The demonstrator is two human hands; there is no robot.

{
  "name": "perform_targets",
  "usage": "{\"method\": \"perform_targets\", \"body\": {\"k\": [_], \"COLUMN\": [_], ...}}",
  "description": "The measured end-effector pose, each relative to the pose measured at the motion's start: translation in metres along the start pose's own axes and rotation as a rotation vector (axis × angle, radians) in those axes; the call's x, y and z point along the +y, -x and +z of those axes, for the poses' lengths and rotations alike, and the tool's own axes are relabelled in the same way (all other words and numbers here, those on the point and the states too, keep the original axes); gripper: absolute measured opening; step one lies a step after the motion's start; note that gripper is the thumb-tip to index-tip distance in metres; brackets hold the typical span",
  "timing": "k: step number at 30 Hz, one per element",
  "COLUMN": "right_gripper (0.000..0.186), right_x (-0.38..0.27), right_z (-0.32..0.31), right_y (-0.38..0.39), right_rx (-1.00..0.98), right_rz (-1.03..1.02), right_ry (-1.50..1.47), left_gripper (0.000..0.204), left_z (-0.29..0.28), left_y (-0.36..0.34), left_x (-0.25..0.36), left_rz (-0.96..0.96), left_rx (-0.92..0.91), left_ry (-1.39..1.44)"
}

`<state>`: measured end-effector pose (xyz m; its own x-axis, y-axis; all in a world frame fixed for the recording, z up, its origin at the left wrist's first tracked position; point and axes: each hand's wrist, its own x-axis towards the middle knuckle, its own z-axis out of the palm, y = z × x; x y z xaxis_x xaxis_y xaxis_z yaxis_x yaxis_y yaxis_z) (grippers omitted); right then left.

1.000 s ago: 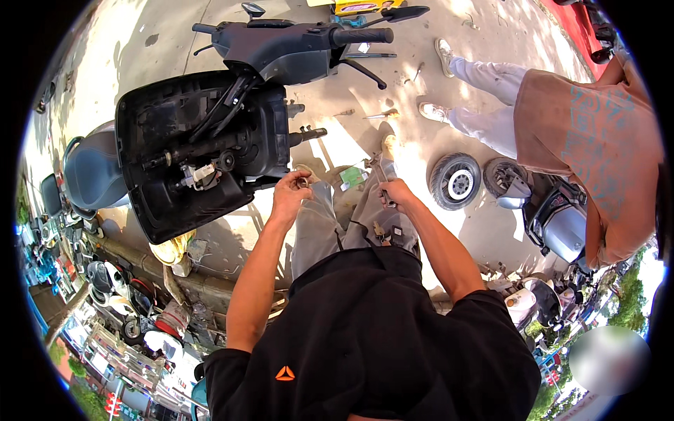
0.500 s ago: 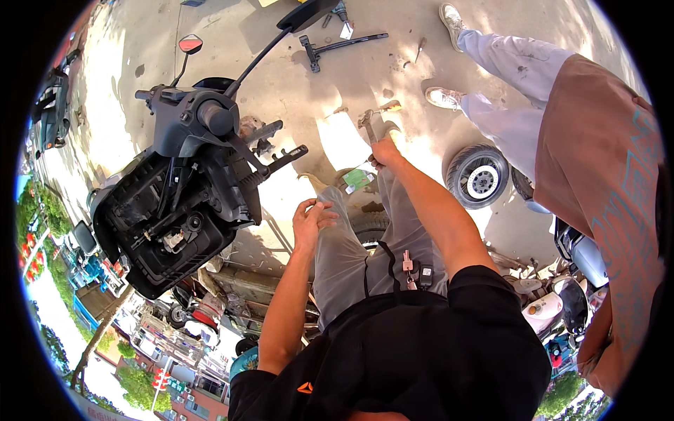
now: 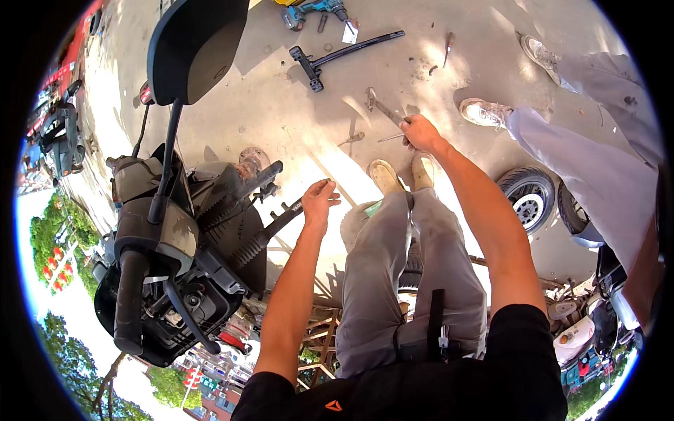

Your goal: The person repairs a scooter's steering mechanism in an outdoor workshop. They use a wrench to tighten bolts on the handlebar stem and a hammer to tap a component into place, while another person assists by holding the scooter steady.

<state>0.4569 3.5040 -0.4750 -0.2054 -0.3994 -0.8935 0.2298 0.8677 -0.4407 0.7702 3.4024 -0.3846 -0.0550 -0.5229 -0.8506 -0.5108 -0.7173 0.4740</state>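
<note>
My right hand [image 3: 421, 133] is closed round the handle of a metal wrench [image 3: 388, 111], whose jaws point away over the ground. A thin rod [image 3: 390, 138] juts out beside the same hand; whether I grip it too is unclear. My left hand [image 3: 320, 203] has its fingers curled together, with a small dark bit at the fingertips that is too small to name. It hovers just right of a fork leg [image 3: 270, 228] of a dark scooter [image 3: 151, 235]. No wheel sits between the scooter's forks, and some of its front bodywork is off.
A T-shaped metal fork stem [image 3: 351, 52], a blue cordless drill [image 3: 316, 10] and a screwdriver [image 3: 448, 49] lie on the ground ahead. A wheel [image 3: 526, 200] lies to the right, near another person's legs [image 3: 583, 133]. The scooter's mirror [image 3: 193, 52] sticks up at the upper left.
The view has shifted, with the scooter now lower and the other person further right. My right hand has swung forward and right with the wrench. My left hand's fingers have drawn closer together.
</note>
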Motion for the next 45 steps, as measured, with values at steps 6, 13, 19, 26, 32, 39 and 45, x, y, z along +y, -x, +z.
{"method": "perform_targets", "body": {"k": [6,13,19,26,32,39,45], "right_gripper": [0.03,0.032,0.043,0.036,0.024,0.021,0.02], "right_x": [0.074,0.088,0.088,0.095,0.094,-0.036,-0.104], "right_z": [-0.05,-0.154,-0.214,-0.204,-0.224,-0.1,0.016], "right_y": [-0.121,-0.231,-0.32,-0.337,-0.314,-0.214,-0.155], "right_rx": [0.183,0.459,0.93,0.895,0.761,0.26,-0.072], "right_rz": [-0.055,-0.288,-0.462,-0.633,-0.694,-1.149,-1.425], "right_ry": [0.47,0.63,0.483,0.788,1.354,1.487,1.22], "left_gripper": [0.038,0.035,0.041,0.049,0.06,0.047,0.038], "left_z": [-0.004,-0.004,0.001,0.007,0.028,-0.029,-0.049], "left_y": [-0.169,-0.348,-0.446,-0.463,-0.415,-0.25,-0.041], "left_x": [-0.013,-0.031,-0.038,-0.059,-0.046,0.001,0.056], "left_rz": [0.04,0.159,0.484,0.551,0.718,0.467,0.825], "left_rx": [0.148,0.205,0.276,0.412,0.442,0.114,0.195], "left_ry": [-0.059,-0.198,-0.685,-0.982,-0.813,-0.141,-0.094]}}
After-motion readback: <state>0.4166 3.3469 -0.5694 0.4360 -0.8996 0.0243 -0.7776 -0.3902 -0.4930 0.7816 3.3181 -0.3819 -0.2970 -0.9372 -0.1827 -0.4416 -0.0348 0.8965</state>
